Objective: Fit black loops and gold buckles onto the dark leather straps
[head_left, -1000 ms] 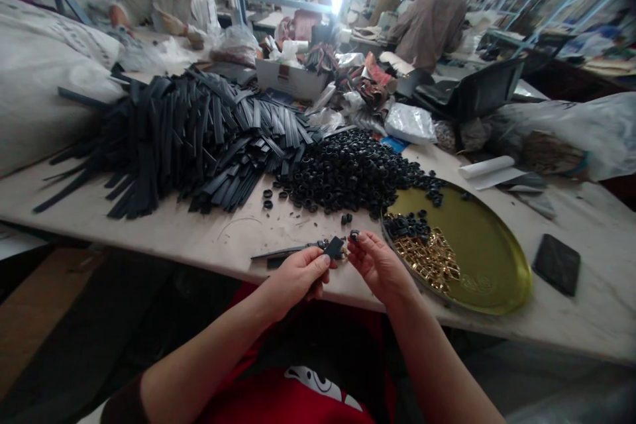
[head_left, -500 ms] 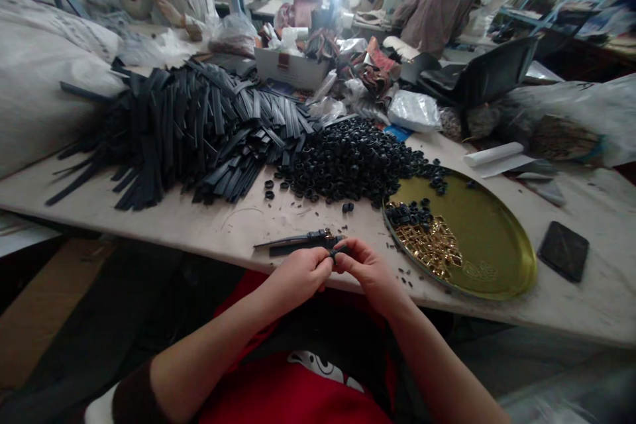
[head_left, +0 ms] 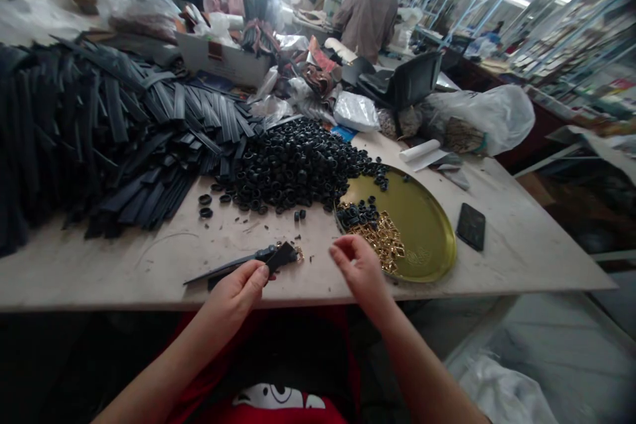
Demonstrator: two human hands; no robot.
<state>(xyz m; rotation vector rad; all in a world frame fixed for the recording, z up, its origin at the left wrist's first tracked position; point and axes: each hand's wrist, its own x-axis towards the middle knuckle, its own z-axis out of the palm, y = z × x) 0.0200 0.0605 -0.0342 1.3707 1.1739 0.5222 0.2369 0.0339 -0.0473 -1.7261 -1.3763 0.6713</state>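
Observation:
My left hand (head_left: 243, 288) is closed in a pinch on a black strap (head_left: 281, 257), whose flat end sticks out beyond the thumb. Under and behind it, other black straps (head_left: 218, 276) lie on the table, with small gold buckles (head_left: 299, 253) at their right end. Just left of the round gold tray (head_left: 427, 238), my right hand (head_left: 362, 271) hovers over the table, thumb and forefinger tips brought together. Whatever those fingertips hold, if anything, is too small to make out. Gold buckles (head_left: 385, 238) and black loops (head_left: 358, 213) fill the tray's left side.
A big heap of black straps (head_left: 114, 119) covers the left. Beside it rises a pile of black loops (head_left: 298, 165). A phone (head_left: 471, 226) lies right of the tray. Bags, scraps and a box (head_left: 218, 61) stand behind. A person (head_left: 370, 20) is further back.
My hands have come apart: the right has let go of the strap and moved toward the tray, while the left keeps hold. The view has swung to the right.

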